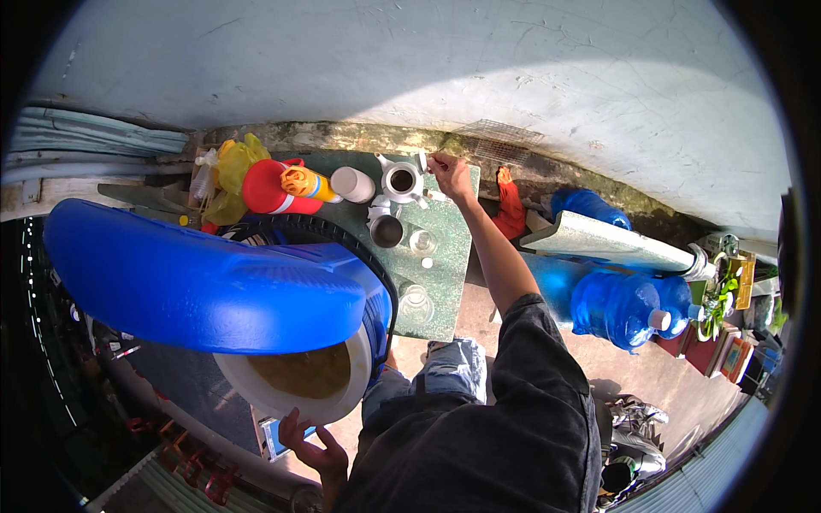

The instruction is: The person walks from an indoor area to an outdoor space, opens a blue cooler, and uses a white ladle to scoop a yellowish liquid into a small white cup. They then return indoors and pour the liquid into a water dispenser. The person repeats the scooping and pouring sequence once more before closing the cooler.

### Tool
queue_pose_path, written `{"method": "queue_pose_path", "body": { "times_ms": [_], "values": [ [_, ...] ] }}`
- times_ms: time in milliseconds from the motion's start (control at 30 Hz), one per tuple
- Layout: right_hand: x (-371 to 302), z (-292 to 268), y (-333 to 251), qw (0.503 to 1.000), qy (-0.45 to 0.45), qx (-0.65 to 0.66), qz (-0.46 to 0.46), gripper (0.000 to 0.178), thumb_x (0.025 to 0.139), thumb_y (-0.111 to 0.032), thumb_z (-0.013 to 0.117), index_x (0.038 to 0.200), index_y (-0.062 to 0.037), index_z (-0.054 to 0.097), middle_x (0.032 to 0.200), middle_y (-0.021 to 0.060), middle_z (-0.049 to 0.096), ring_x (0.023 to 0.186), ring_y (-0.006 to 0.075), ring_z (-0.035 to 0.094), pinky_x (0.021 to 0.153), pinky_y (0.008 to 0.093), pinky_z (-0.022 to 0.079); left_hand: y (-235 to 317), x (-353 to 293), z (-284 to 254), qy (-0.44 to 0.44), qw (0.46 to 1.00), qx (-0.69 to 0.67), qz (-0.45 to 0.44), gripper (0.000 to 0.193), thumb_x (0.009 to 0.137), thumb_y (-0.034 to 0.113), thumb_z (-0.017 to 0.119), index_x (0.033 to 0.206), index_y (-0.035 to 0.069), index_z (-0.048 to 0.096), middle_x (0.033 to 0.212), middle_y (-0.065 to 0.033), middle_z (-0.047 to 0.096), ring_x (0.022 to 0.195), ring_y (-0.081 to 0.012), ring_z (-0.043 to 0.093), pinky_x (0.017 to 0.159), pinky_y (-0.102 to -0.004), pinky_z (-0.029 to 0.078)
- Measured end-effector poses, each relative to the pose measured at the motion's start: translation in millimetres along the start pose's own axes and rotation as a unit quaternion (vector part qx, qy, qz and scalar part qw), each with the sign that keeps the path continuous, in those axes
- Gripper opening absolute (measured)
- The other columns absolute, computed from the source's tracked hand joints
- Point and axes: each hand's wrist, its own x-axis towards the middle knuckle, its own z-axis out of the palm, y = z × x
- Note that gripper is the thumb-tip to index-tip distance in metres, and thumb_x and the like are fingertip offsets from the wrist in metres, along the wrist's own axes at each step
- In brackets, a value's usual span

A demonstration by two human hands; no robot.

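Note:
Fingertips pinched, my right hand [451,175] is at the far edge of a green speckled table, closed on a small white lid [422,162]. Just left of it stands a white teapot [400,179] with an uncovered top and dark contents. Nearer on the table are a pale pot [386,231] with a dark opening, a drinking glass [421,242], a small white cap [427,262] and a larger glass vessel [416,304]. My left hand [314,446], fingers apart, is beside the white rim [321,415] of a large blue plastic container [201,282]; whether it touches is unclear.
On the table's left are a white canister [352,184], a yellow packet [321,186], a red jug [267,186] and yellow plastic bags [239,162]. Blue water bottles [614,308] lie to the right. A pale wall [428,68] rises behind.

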Motion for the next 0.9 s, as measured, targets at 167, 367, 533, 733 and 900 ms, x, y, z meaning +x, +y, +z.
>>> {"method": "queue_pose_path", "body": {
  "times_ms": [167, 367, 533, 733, 900],
  "values": [
    [-6.3, 32.7, -12.0, 0.967, -0.044, -0.167, -0.185, 0.028, 0.088, -0.023, 0.069, 0.107, -0.0039, 0.077, 0.095, 0.0209, 0.073, 0.086, 0.0393, 0.071, 0.08, 0.0437, 0.057, 5.5, 3.6, -0.4, -0.007, 1.0, 0.007, 0.013, 0.018, 0.096, 0.015, 0.059, 0.11, 0.005, 0.052, 0.134, -0.0188, 0.057, 0.128, -0.0387, 0.045, 0.109, -0.0537, 0.035],
    [-6.9, 59.4, -13.3, 0.921, -0.125, -0.333, -0.16, 0.029, 0.101, -0.023, 0.046, 0.098, -0.0064, 0.069, 0.104, 0.0202, 0.068, 0.093, 0.0411, 0.07, 0.081, 0.0495, 0.058, 3.4, -1.9, -6.7, 0.009, 1.0, 0.01, -0.002, 0.021, 0.097, 0.017, 0.059, 0.111, 0.004, 0.051, 0.134, -0.0194, 0.057, 0.127, -0.0387, 0.046, 0.108, -0.0538, 0.035],
    [1.2, 68.4, -14.6, 0.873, -0.17, -0.434, -0.141, 0.023, 0.101, -0.022, 0.05, 0.104, -0.008, 0.068, 0.114, 0.0221, 0.065, 0.098, 0.0396, 0.071, 0.081, 0.0491, 0.059, 0.8, -9.4, -7.3, 0.019, 1.0, 0.015, -0.007, 0.022, 0.098, 0.018, 0.059, 0.111, 0.004, 0.05, 0.133, -0.0205, 0.057, 0.126, -0.0388, 0.047, 0.108, -0.0538, 0.035],
    [-8.1, 52.9, -37.5, 0.872, -0.165, -0.437, -0.144, 0.037, 0.091, -0.033, 0.071, 0.121, -0.014, 0.065, 0.116, 0.0216, 0.064, 0.098, 0.0386, 0.07, 0.085, 0.049, 0.057, 0.7, -18.6, -9.0, 0.037, 0.998, 0.001, -0.046, 0.025, 0.097, 0.019, 0.06, 0.113, 0.002, 0.05, 0.133, -0.0221, 0.056, 0.124, -0.0388, 0.049, 0.107, -0.0527, 0.036],
    [-13.9, 28.4, -93.0, 0.946, -0.064, -0.228, -0.223, 0.045, 0.088, -0.038, 0.075, 0.121, -0.0069, 0.071, 0.103, 0.0251, 0.07, 0.091, 0.0418, 0.07, 0.08, 0.0472, 0.057, -6.5, -26.6, -13.5, 0.057, 0.991, -0.048, -0.113, 0.028, 0.092, 0.012, 0.063, 0.115, 0.002, 0.051, 0.136, -0.0234, 0.054, 0.124, -0.038, 0.049, 0.105, -0.0492, 0.037]
  ]
}}
